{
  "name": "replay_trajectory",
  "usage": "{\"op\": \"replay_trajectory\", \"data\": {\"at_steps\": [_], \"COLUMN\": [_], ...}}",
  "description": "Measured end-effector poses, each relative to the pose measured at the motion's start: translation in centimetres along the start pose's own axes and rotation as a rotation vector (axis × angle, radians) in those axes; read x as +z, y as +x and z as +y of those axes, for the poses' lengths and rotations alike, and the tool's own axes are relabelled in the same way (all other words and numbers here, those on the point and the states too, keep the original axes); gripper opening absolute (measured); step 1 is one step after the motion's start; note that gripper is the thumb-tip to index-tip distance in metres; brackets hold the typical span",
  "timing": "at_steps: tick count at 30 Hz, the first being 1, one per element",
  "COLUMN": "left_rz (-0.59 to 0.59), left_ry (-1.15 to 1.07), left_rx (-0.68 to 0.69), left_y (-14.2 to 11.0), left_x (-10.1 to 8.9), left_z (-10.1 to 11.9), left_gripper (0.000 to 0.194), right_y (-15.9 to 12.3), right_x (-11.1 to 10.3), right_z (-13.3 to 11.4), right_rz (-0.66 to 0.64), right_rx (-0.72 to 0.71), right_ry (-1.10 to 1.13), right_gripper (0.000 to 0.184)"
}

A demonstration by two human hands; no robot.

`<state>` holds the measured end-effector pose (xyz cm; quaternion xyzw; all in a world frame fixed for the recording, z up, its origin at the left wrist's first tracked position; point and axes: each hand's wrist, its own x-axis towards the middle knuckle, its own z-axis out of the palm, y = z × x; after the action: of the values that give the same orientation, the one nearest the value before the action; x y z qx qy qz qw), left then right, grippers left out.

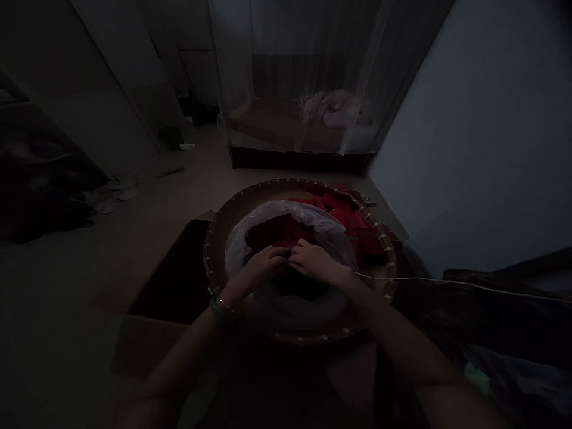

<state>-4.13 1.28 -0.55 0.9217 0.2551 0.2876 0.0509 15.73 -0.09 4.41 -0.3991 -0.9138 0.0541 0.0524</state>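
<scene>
In the dim head view, a round woven bamboo tray (232,205) lies before me. In it, a white plastic bag (236,247) is spread wide around a dark red mass (270,229), whose kind is too dark to tell. My left hand (266,262) and my right hand (310,259) meet over the bag's opening. Both have their fingers pinched together, almost touching each other, at the edge of the dark red material. What they hold between the fingertips is hidden. Red pieces (342,211), flat and glossy, are heaped at the tray's right rear.
Left of the tray stands an open cardboard box (147,339). A thin white cord (415,278) runs from my right wrist area to the right. Behind is a bed with a sheer net (286,128). A pale wall (473,143) bounds the right; clothes-like piles (44,190) lie left.
</scene>
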Motion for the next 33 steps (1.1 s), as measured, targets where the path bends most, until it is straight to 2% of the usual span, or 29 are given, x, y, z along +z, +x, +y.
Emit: {"op": "replay_trajectory", "data": {"at_steps": [4, 8, 12, 14, 17, 20, 24, 29, 33], "left_rz": [-0.01, -0.026, -0.012, -0.025, -0.041, -0.031, 0.039, 0.099, 0.124], "left_ry": [-0.008, -0.031, -0.081, -0.101, -0.116, -0.162, -0.243, -0.371, -0.417], "left_rx": [0.006, -0.006, -0.036, -0.053, -0.091, -0.167, -0.284, -0.459, -0.6], "left_y": [0.2, 0.2, -0.1, -0.2, -0.2, -0.1, 0.0, 0.0, 0.1], "left_x": [-0.5, -0.6, -0.3, -0.1, -0.1, 0.0, 0.4, 1.9, 2.8], "left_z": [0.4, 0.5, 0.0, -0.1, 0.0, 0.2, 0.3, 0.1, -0.2], "left_gripper": [0.014, 0.015, 0.014, 0.012, 0.011, 0.011, 0.012, 0.037, 0.022], "right_y": [0.4, 0.5, 0.0, -0.3, -0.3, 0.0, 0.2, 0.2, 0.3], "right_x": [-0.1, -0.1, 0.4, 0.9, 2.0, 2.9, 3.4, 3.8, 3.6], "right_z": [0.4, 0.1, 0.0, 0.1, 0.3, 0.6, 0.9, 1.5, 1.9], "right_rz": [-0.047, -0.011, 0.012, -0.019, -0.05, -0.004, 0.113, 0.15, 0.225], "right_rx": [0.047, 0.171, 0.085, 0.023, 0.019, 0.052, 0.049, 0.017, 0.037], "right_ry": [0.082, 0.149, 0.15, 0.098, 0.008, 0.021, 0.115, 0.156, 0.228], "right_gripper": [0.021, 0.024, 0.026, 0.02, 0.014, 0.015, 0.019, 0.012, 0.016]}}
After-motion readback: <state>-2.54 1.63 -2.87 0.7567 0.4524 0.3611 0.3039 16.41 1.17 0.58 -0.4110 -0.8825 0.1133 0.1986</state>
